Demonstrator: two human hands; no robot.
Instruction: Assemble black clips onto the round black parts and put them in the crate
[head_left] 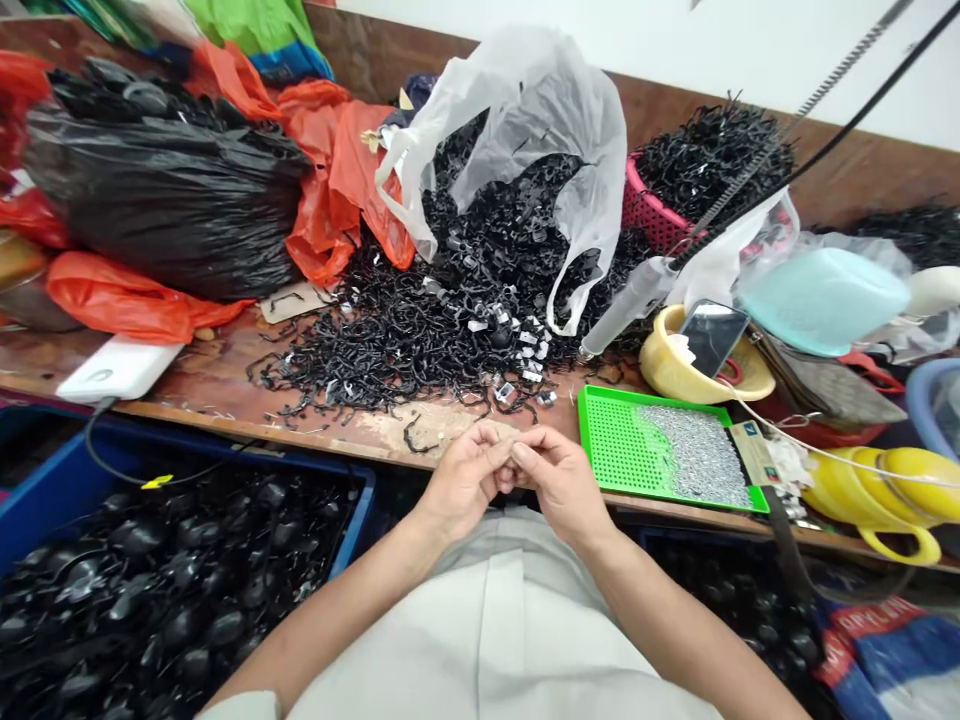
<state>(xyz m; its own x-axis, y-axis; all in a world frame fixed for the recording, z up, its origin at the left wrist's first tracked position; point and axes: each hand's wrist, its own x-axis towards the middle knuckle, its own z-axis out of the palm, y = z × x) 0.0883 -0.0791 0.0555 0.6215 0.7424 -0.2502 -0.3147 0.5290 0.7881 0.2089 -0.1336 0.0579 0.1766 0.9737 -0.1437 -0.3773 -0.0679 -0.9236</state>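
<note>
My left hand [469, 478] and my right hand [556, 476] meet fingertip to fingertip at the table's front edge, just before my body. Both are closed in a pinch, and whatever lies between the fingers is too small to make out. Behind them a heap of thin black strips [375, 340] spreads over the wooden table [225, 375], with small clear and white pieces [531, 350] among it. A single black strip [417, 436] lies near my left hand. Right of my right hand sits a green tray [619, 440] partly covered with small silvery pieces [701, 455].
A white plastic bag [555, 110] and a black bag [165, 190] stand behind. A metal tool [626, 305] hangs over the heap. Further right are a yellow bowl [660, 365] holding a phone [712, 335] and a yellow cup [855, 490]. A blue bin [364, 510] sits below left.
</note>
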